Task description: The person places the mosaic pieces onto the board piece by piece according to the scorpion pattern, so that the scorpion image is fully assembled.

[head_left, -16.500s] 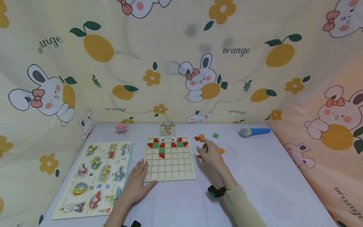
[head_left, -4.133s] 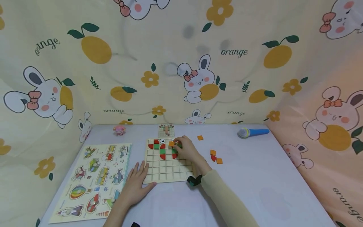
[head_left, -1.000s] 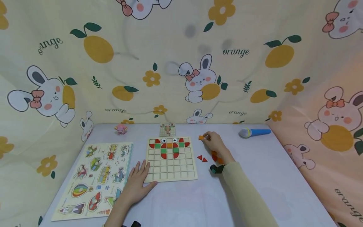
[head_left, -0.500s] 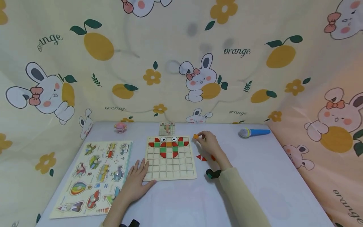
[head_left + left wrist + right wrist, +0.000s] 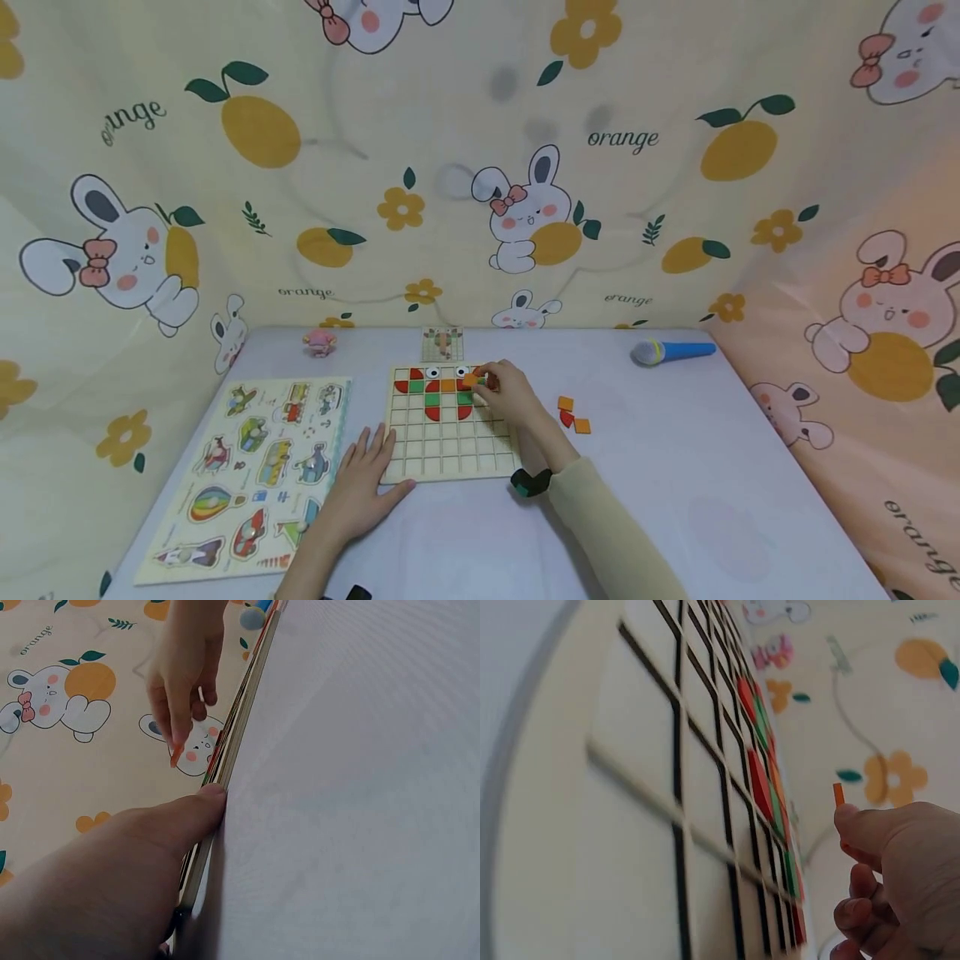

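Note:
In the head view my right hand [image 5: 513,402] pinches an orange square tile [image 5: 470,381] over the upper right of the wooden grid board [image 5: 442,454]. The right wrist view shows that tile [image 5: 838,793] upright between thumb and fingers, apart from the board. My left hand [image 5: 367,483] lies with fingers spread at the board's left edge, its thumb [image 5: 202,810] along the near edge. Set in the top rows are red quarter-circles [image 5: 432,412], green squares [image 5: 416,387], two eye tiles [image 5: 432,372] and another orange square [image 5: 447,385]. My right fingers partly hide the tiles there.
Right of the board lie a loose orange tile [image 5: 566,403], a red piece [image 5: 567,418] and another orange tile. A pattern card [image 5: 442,343] sits behind the board. Around them are a picture puzzle [image 5: 247,483], a pink toy [image 5: 320,342] and a toy microphone [image 5: 672,352].
Over the earlier frames, green, red and orange tiles joined the board's pattern. In the last second my right hand carried an orange tile leftward from the table to over the board. My left hand stayed.

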Demonstrator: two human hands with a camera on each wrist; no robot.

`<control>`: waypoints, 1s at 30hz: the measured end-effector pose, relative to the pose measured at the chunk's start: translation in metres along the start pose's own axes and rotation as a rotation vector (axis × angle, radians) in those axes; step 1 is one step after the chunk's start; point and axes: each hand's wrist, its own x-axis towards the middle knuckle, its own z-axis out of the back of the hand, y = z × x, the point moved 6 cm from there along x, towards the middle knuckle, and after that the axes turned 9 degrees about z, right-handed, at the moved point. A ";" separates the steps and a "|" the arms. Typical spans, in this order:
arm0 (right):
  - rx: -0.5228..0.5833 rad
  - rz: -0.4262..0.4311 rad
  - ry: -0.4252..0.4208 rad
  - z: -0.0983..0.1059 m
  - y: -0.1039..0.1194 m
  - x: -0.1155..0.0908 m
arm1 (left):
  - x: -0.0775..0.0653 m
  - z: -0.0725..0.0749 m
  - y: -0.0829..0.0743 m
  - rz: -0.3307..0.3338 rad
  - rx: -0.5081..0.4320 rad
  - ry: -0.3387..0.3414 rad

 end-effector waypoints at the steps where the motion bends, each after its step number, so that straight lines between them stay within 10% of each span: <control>1: -0.005 0.013 0.012 -0.005 0.004 0.001 | 0.000 0.000 0.000 0.000 -0.001 -0.001; 30: -0.062 0.032 0.083 -0.043 0.014 0.003 | 0.000 0.001 0.000 -0.005 -0.002 0.001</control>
